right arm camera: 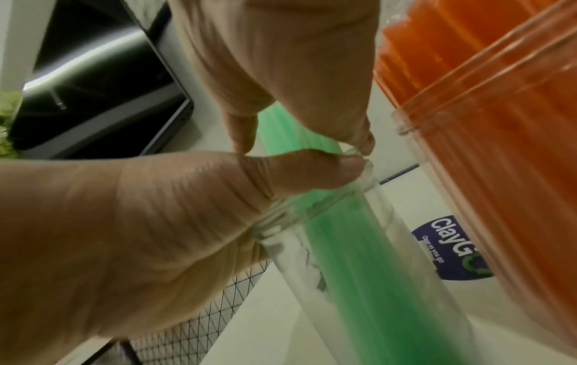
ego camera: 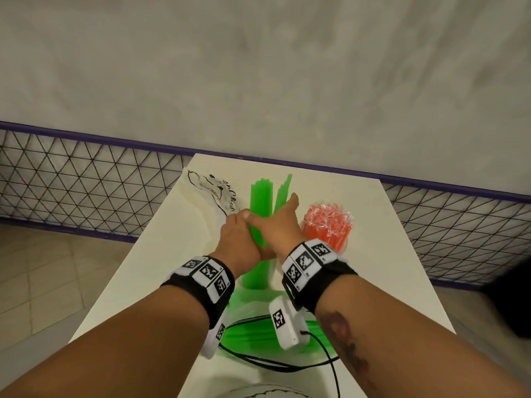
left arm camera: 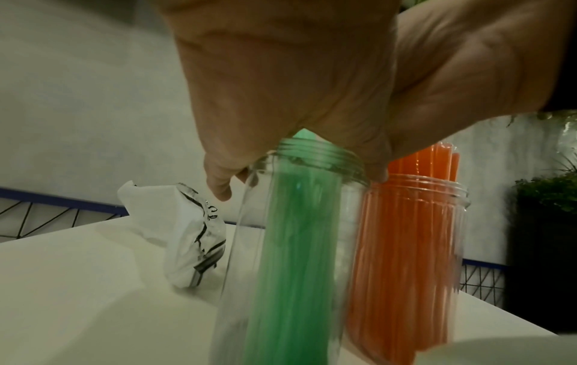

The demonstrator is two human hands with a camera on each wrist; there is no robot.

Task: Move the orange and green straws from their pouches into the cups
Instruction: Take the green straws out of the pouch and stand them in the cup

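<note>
A bundle of green straws [ego camera: 260, 196] stands in a clear cup [left arm camera: 243, 222] at the middle of the white table [ego camera: 388, 254]. My left hand [ego camera: 244, 234] grips the bundle from the left, just above the cup's mouth. From the right, my right hand [ego camera: 281, 222] wraps the same bundle, its thumb [right arm camera: 312, 168] lying across the straws at the cup's rim and one finger stretched up along them. Orange straws [ego camera: 327, 225] fill a second clear cup [left arm camera: 459, 192] right beside it. More green straws lie in a pouch [ego camera: 253, 331] under my wrists.
A crumpled empty pouch [ego camera: 212, 191] lies at the table's back left. A black cable [ego camera: 258, 360] runs over the near end. A wire fence with a purple rail [ego camera: 71, 182] stands behind the table. A dark planter [left arm camera: 543, 222] is off to the right.
</note>
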